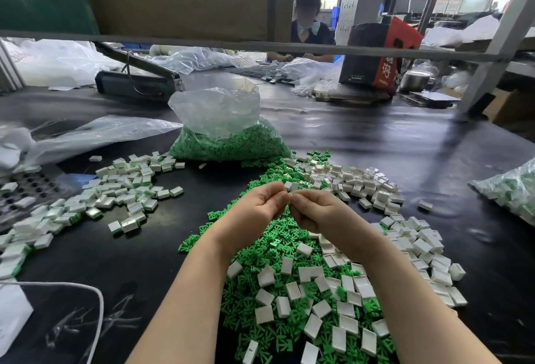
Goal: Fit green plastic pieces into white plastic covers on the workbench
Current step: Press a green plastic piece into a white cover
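Green plastic pieces and white plastic covers lie all over the black workbench (376,143), and the job looks only partly done.

On the left is a wide pile of small white covers with green showing at their edges (115,193). I think these are the finished ones, with the green piece already pushed in. There are a lot of them, so a good share of the work is done.

A flat see-through plastic bag (95,135) lies far left; what is in it cannot be seen.

In the middle, farther back, a clear plastic bag full of green pieces (231,140) stands open at the top. It is still quite full, so much work is left.

Near the person, a big loose heap of green plastic pieces (275,248) spreads out, with empty white rectangular covers (356,187) mixed in and piled to the right. These still wait to be put together.

Above this heap the left hand (254,207) and the right hand (315,210) meet. Both have curled fingers and pinch one small white cover (290,196) between their tips. Whether a green piece is already inside it, I cannot tell.

At the far right edge lies another clear bag holding white and green parts (515,193), maybe finished ones.
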{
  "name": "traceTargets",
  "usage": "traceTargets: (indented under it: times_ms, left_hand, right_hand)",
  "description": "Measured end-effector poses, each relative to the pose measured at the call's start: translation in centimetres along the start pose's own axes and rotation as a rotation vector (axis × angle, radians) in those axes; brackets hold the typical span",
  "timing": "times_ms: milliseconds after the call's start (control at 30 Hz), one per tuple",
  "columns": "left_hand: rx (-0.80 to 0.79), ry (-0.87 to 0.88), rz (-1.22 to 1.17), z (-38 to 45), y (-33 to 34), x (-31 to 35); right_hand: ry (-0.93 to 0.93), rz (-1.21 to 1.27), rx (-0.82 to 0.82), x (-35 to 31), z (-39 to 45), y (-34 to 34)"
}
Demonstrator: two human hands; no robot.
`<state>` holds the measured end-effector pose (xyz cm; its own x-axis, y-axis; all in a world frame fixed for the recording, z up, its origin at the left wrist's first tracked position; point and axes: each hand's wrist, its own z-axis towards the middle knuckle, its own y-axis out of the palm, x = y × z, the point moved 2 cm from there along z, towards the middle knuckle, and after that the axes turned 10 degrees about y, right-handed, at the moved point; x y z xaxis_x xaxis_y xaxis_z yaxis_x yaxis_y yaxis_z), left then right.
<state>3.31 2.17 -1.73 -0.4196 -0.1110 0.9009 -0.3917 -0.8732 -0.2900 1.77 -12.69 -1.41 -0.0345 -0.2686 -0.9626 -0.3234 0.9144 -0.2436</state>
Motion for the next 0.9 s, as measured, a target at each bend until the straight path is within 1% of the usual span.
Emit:
traceTargets:
  times_ms: [67,200,267,367,467,600,767,900]
  left_hand:
    - [0.017,0.030,0.053,0.0,0.0,0.0]
    - [0.019,0.045,0.147,0.0,-0.1,-0.3]
    - [0.041,0.044,0.154,0.0,-0.3,-0.3]
    - [0.063,0.030,0.120,-0.1,-0.5,-0.3]
    - [0.063,0.002,0.015,-0.2,-0.6,-0.4]
    - [0.071,-0.018,-0.100,-0.1,-0.5,-0.5]
    - [0.048,-0.029,-0.098,-0.2,-0.6,-0.8]
    - [0.016,-0.042,-0.063,-0.1,-0.5,-0.8]
  right_hand:
    - [0.056,0.095,-0.031,0.0,-0.1,0.1]
    - [0.181,0.270,-0.003,0.4,0.0,0.2]
    - [0.184,0.305,0.005,0.5,0.2,0.1]
    - [0.136,0.319,0.017,0.6,0.2,-0.2]
    - [0.056,0.253,0.062,0.5,0.2,-0.5]
    - [-0.037,0.084,0.120,0.1,0.2,-0.3]
    - [-0.075,-0.037,0.179,-0.4,0.0,-0.1]
    - [-0.086,-0.119,0.154,-0.5,0.0,-0.2]
